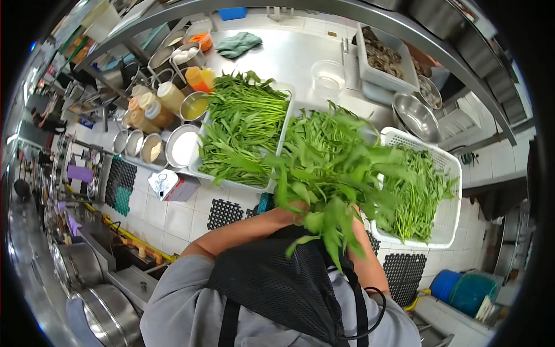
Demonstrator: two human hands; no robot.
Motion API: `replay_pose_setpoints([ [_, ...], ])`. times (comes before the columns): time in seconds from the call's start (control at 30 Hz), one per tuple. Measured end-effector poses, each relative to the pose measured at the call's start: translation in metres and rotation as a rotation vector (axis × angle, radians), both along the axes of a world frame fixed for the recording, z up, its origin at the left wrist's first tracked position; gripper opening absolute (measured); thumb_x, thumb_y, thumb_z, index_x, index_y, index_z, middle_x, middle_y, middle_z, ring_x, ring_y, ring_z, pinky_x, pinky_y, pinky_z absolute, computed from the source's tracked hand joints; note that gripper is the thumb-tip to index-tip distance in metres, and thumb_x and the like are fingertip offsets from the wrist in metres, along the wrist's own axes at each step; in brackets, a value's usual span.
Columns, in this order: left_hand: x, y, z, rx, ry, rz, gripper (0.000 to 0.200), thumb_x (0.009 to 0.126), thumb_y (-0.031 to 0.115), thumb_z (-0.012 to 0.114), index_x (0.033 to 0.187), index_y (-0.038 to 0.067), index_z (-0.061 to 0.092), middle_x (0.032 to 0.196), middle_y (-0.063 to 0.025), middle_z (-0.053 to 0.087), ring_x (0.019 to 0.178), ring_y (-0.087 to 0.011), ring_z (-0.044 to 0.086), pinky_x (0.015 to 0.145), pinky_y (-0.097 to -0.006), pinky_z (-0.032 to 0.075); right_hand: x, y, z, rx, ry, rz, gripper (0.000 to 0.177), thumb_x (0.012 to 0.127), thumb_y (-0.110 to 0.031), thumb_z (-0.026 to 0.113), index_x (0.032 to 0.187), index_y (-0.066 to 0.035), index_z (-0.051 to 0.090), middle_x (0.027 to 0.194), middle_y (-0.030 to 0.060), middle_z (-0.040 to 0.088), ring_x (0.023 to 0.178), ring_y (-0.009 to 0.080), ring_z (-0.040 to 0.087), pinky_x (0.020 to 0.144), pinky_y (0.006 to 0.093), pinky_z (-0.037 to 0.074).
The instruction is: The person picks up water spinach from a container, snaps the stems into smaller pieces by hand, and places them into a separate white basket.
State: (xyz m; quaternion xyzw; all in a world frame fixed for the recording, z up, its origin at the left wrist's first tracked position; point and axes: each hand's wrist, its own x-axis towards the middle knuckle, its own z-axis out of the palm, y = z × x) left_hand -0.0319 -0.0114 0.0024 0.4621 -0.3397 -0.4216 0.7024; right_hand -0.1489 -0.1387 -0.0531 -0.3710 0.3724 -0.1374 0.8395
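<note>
A large bunch of water spinach [332, 156] is held up in front of my chest, its leaves blurred on the right side. My left hand [296, 213] is closed on the bunch from the left, with most of its fingers under the leaves. On the other side my right hand [356, 215] also grips it, largely covered by hanging foliage. Left of the bunch, a plastic tray [285, 124] is filled with more long-stemmed water spinach [245, 124]. To the right, a white perforated basket [450, 222] holds another pile of the greens [417, 196].
Sauce bottles [170, 97], a bowl of yellow liquid [194, 106] and metal bowls line the left of the steel counter [277, 52]. A clear round container [328, 78] and a green cloth [238, 44] lie farther back. Metal bowls [416, 117] stand behind the basket. A steel shelf rail crosses overhead.
</note>
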Motion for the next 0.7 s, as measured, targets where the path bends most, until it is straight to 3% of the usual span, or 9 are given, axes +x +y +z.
replay_pose_setpoints([
  [0.13, 0.005, 0.013, -0.012, -0.11, -0.015, 0.074, 0.01, 0.089, 0.007, 0.061, 0.098, 0.003, 0.062, 0.091, -0.0063, 0.066, 0.083, -0.0158, 0.063, 0.073, -0.0288, 0.051, -0.014, -0.004, 0.033, -0.431, 0.178, 0.616, 0.02, 0.091, -0.017, 0.058, 0.096, 0.001, 0.063, 0.083, 0.0069, 0.065, 0.071, 0.0143, 0.06, 0.065, 0.0272, 0.049],
  [0.17, 0.019, 0.011, -0.054, -0.032, -0.455, 0.008, 0.029, 0.086, 0.008, 0.062, 0.115, 0.004, 0.057, 0.103, -0.0082, 0.066, 0.089, -0.0204, 0.065, 0.075, -0.0342, 0.054, -0.019, -0.003, 0.034, -0.535, 0.224, 0.765, 0.02, 0.09, -0.015, 0.059, 0.095, 0.003, 0.064, 0.084, 0.0078, 0.067, 0.074, 0.0149, 0.061, 0.068, 0.0275, 0.05],
  [0.3, 0.011, 0.014, -0.026, 0.251, -0.516, 0.136, 0.012, 0.09, 0.006, 0.057, 0.099, 0.001, 0.063, 0.094, -0.0092, 0.066, 0.088, -0.0193, 0.063, 0.075, -0.0316, 0.052, -0.028, 0.007, 0.047, -0.717, 0.315, 0.903, 0.03, 0.086, -0.011, 0.065, 0.112, 0.005, 0.063, 0.106, 0.0155, 0.067, 0.094, 0.0207, 0.064, 0.083, 0.0312, 0.05],
  [0.43, 0.006, 0.024, -0.032, 0.023, -0.544, 0.083, 0.023, 0.086, 0.002, 0.058, 0.108, 0.002, 0.06, 0.107, -0.0093, 0.063, 0.095, -0.0235, 0.062, 0.082, -0.0334, 0.05, -0.021, 0.022, 0.064, -0.651, -0.03, 0.501, 0.041, 0.084, -0.017, 0.069, 0.119, 0.002, 0.058, 0.119, 0.0169, 0.061, 0.108, 0.0214, 0.059, 0.092, 0.0346, 0.045],
  [0.47, 0.005, 0.024, -0.011, 0.031, -0.535, 0.083, 0.023, 0.086, 0.002, 0.058, 0.108, 0.002, 0.06, 0.107, -0.0093, 0.063, 0.095, -0.0235, 0.062, 0.082, -0.0334, 0.05, -0.019, 0.024, 0.07, -0.642, -0.024, 0.505, 0.041, 0.084, -0.017, 0.069, 0.119, 0.002, 0.058, 0.119, 0.0169, 0.061, 0.108, 0.0214, 0.059, 0.092, 0.0346, 0.045],
  [0.53, 0.002, 0.022, 0.02, 0.268, -0.517, -0.067, 0.026, 0.084, 0.006, 0.058, 0.11, 0.003, 0.06, 0.11, -0.0114, 0.062, 0.096, -0.028, 0.062, 0.085, -0.0357, 0.049, 0.001, 0.032, 0.114, -1.128, 0.158, 0.735, 0.04, 0.081, -0.019, 0.073, 0.113, 0.002, 0.061, 0.113, 0.0151, 0.064, 0.104, 0.0223, 0.06, 0.089, 0.0351, 0.046],
  [0.6, -0.003, 0.017, -0.027, 0.144, -0.203, 0.023, 0.026, 0.083, 0.014, 0.06, 0.105, 0.002, 0.062, 0.11, -0.0134, 0.062, 0.097, -0.0308, 0.061, 0.085, -0.0383, 0.048, 0.004, 0.037, 0.076, -1.165, 0.214, 0.777, 0.04, 0.078, -0.022, 0.075, 0.11, 0.0, 0.062, 0.107, 0.014, 0.065, 0.1, 0.0261, 0.061, 0.088, 0.0376, 0.047],
  [0.67, 0.008, 0.026, 0.002, 0.273, -0.666, -0.007, 0.035, 0.079, 0.018, 0.064, 0.109, 0.001, 0.059, 0.113, -0.0157, 0.06, 0.099, -0.0336, 0.059, 0.085, -0.0399, 0.047, 0.026, 0.054, 0.092, -0.667, 0.079, 0.343, 0.037, 0.078, -0.022, 0.074, 0.109, -0.004, 0.064, 0.105, 0.0125, 0.065, 0.094, 0.0272, 0.062, 0.083, 0.0376, 0.048],
  [0.7, 0.009, 0.029, 0.0, 0.445, -0.874, -0.056, 0.05, 0.076, 0.019, 0.067, 0.118, -0.002, 0.049, 0.117, -0.022, 0.055, 0.101, -0.0381, 0.057, 0.084, -0.0404, 0.047, 0.035, 0.053, 0.085, -0.8, 0.056, 0.297, 0.033, 0.079, -0.018, 0.074, 0.105, -0.002, 0.064, 0.1, 0.0093, 0.066, 0.09, 0.0227, 0.063, 0.081, 0.0351, 0.05],
])
